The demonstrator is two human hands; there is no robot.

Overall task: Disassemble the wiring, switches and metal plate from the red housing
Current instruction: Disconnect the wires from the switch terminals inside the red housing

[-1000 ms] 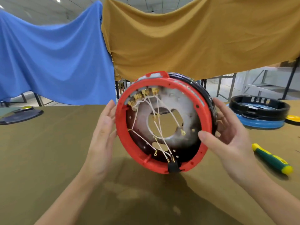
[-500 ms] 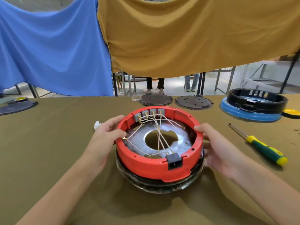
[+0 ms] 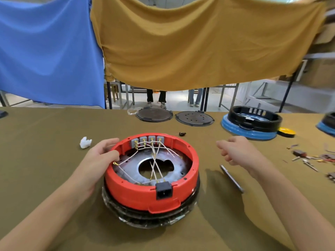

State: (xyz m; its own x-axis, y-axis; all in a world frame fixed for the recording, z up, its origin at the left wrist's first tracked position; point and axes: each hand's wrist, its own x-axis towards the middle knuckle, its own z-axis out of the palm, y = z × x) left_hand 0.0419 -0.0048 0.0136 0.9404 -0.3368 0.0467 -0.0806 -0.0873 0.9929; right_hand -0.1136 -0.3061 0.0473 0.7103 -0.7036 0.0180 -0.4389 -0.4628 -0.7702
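Observation:
The round red housing (image 3: 137, 193) sits open side up on a black base on the table in front of me. Inside lies a metal plate (image 3: 129, 166) with a central hole. White wiring (image 3: 154, 160) with brass terminals crosses over it. A row of grey switches (image 3: 147, 139) lines the far inner wall, and a black power socket (image 3: 163, 190) is set in the near wall. My left hand (image 3: 101, 160) grips the housing's left rim. My right hand (image 3: 237, 152) hovers to the right of the housing, fingers loosely curled, holding nothing.
A screwdriver shaft (image 3: 231, 178) lies under my right wrist. Loose small parts (image 3: 308, 158) are scattered at the right. A black and blue housing (image 3: 252, 124), two dark round plates (image 3: 154, 115) and a white wad (image 3: 85, 142) lie further back.
The housing, held up tilted a second ago, has been set flat on the table. My right hand has let go of its rim and moved off to the right.

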